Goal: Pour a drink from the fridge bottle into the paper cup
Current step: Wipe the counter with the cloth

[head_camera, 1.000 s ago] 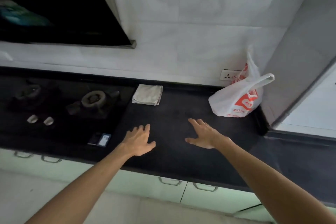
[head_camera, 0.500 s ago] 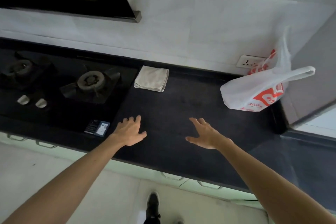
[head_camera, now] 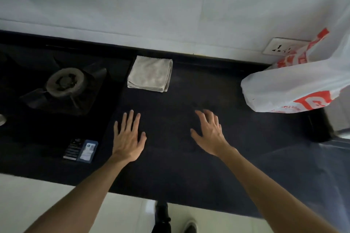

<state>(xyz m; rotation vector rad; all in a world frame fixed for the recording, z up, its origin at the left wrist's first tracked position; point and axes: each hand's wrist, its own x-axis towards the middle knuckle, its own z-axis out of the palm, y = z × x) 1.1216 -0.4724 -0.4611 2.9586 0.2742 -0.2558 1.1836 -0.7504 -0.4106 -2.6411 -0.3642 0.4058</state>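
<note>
While both hands, left hand (head_camera: 127,139) and right hand (head_camera: 210,134), hover spread wide and empty over the dark tabletop (head_camera: 189,157), neither bottle nor paper cup is in view; the task seems unstarted, and fetching them likely comes next.

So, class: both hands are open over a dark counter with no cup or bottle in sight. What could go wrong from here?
1. Neither hand, left hand nor right hand, holds anything, and no cup or bottle shows, so the pour cannot start yet.
2. The plastic bag crowds the counter's right end, and a bottle set there might snag it.
3. A spill might reach the folded cloth or the stove burner.
</note>
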